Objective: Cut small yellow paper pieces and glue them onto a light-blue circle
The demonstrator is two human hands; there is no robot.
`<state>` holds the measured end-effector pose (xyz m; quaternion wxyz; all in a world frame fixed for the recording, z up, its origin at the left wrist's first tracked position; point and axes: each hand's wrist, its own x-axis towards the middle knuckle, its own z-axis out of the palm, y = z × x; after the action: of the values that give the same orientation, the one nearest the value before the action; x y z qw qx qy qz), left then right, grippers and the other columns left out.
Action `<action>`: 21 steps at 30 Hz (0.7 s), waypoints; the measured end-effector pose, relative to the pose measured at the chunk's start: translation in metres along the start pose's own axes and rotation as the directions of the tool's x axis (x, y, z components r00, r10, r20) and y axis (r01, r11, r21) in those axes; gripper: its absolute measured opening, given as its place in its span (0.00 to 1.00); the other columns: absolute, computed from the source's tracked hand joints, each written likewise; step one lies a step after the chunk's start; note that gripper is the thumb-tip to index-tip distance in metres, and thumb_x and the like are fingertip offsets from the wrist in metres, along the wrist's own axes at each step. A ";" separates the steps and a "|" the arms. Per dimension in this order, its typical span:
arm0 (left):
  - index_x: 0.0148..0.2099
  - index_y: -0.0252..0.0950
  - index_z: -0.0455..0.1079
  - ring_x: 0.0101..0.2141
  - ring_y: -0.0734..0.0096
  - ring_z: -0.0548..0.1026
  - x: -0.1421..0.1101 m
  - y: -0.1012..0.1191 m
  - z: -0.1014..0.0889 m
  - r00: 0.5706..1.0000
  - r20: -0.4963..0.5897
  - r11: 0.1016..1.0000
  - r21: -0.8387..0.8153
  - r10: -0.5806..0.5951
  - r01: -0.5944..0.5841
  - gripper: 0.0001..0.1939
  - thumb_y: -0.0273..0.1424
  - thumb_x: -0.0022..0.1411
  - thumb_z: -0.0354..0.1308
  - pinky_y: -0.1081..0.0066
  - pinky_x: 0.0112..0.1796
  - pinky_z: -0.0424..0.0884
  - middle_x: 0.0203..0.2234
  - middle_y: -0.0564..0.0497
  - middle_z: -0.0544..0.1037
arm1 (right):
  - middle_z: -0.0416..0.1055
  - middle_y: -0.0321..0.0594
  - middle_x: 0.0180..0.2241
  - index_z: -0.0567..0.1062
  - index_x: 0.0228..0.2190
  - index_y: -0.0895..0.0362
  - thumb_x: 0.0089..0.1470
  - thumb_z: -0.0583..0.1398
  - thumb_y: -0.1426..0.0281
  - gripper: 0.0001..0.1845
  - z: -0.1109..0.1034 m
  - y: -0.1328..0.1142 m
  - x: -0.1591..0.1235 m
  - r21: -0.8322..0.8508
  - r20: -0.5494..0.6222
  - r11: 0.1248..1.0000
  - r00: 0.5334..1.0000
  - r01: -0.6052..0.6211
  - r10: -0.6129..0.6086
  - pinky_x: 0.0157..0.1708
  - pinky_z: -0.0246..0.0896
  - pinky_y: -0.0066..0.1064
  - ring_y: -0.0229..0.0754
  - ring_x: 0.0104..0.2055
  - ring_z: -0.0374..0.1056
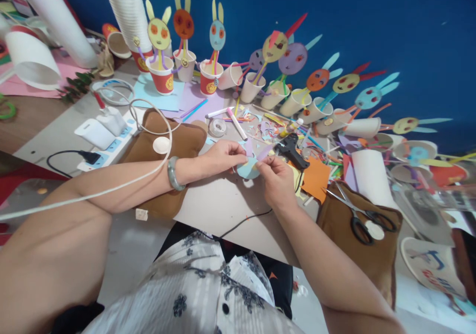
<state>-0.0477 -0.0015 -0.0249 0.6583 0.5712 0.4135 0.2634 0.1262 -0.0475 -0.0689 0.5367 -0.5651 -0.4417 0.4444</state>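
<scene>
A light blue round paper cutout [247, 171] is between my two hands, with two purple paper strips [264, 153] standing up at its far edge. My left hand [222, 156] is closed, its fingertips at the cutout's left side. On the right side, my right hand [278, 179] pinches the cutout's edge near a purple strip. Just beyond my right hand lies a black hot glue gun [292, 150]. Its cord [245, 220] trails toward the table's front edge. Orange paper [315, 178] is to the right of that hand.
Paper cups holding rabbit-faced figures [160, 76] line the back. Scissors [359, 215] rest on a brown cushion [334, 245] at right. A power strip [115, 140] and another brown cushion [163, 195] are at left. A white cable [111, 195] crosses my left arm. Markers [237, 123] and paper scraps litter the middle.
</scene>
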 end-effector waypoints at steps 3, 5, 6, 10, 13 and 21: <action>0.28 0.31 0.67 0.18 0.83 0.68 0.000 0.001 0.000 1.000 -0.006 1.000 -0.001 -0.005 0.005 0.07 0.20 0.59 0.56 0.81 0.22 0.65 0.17 0.59 0.68 | 0.67 0.29 0.21 0.70 0.24 0.55 0.43 0.67 0.66 0.11 0.001 -0.001 0.000 0.019 -0.009 1.000 1.000 -0.006 0.006 0.26 0.59 0.27 0.33 0.23 0.60; 0.28 0.31 0.67 0.18 0.84 0.67 0.000 0.001 0.001 1.000 -0.011 1.000 0.002 0.000 0.000 0.07 0.20 0.59 0.56 0.81 0.21 0.64 0.17 0.59 0.68 | 0.67 0.29 0.21 0.70 0.23 0.55 0.43 0.68 0.66 0.11 0.001 -0.002 -0.001 0.022 -0.009 1.000 1.000 -0.004 0.004 0.26 0.59 0.27 0.32 0.23 0.60; 0.28 0.31 0.66 0.17 0.84 0.67 0.000 0.001 0.001 1.000 -0.012 1.000 0.005 0.003 -0.003 0.07 0.20 0.59 0.56 0.81 0.21 0.64 0.17 0.59 0.68 | 0.67 0.29 0.21 0.70 0.23 0.55 0.43 0.68 0.66 0.11 0.002 -0.002 -0.001 0.021 -0.007 1.000 1.000 -0.001 0.002 0.26 0.59 0.27 0.33 0.23 0.60; 0.28 0.31 0.66 0.18 0.85 0.67 0.000 0.002 0.001 1.000 -0.012 1.000 0.021 0.009 -0.009 0.08 0.20 0.60 0.55 0.82 0.21 0.64 0.17 0.59 0.68 | 0.67 0.29 0.20 0.70 0.23 0.55 0.43 0.68 0.66 0.11 0.002 -0.004 -0.001 0.005 0.009 1.000 1.000 0.010 -0.010 0.26 0.59 0.27 0.33 0.22 0.60; 0.28 0.31 0.66 0.18 0.85 0.67 0.000 0.002 0.001 1.000 -0.014 1.000 0.022 0.004 -0.004 0.08 0.19 0.60 0.55 0.82 0.21 0.63 0.17 0.59 0.67 | 0.67 0.29 0.20 0.70 0.22 0.55 0.44 0.68 0.67 0.11 0.002 -0.003 -0.001 -0.006 0.013 1.000 1.000 0.016 -0.015 0.26 0.59 0.27 0.33 0.22 0.60; 0.28 0.31 0.66 0.18 0.85 0.66 -0.001 0.003 0.001 1.000 -0.003 1.000 0.028 -0.002 0.002 0.08 0.19 0.60 0.55 0.82 0.21 0.63 0.17 0.59 0.67 | 0.66 0.29 0.20 0.69 0.22 0.55 0.44 0.66 0.67 0.10 0.001 -0.002 -0.002 -0.031 0.020 0.999 1.000 0.017 -0.017 0.26 0.57 0.26 0.32 0.22 0.58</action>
<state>-0.0470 -0.0023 -0.0217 0.6498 0.5797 0.4188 0.2577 0.1245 -0.0490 -0.0667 0.5272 -0.5651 -0.4587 0.4386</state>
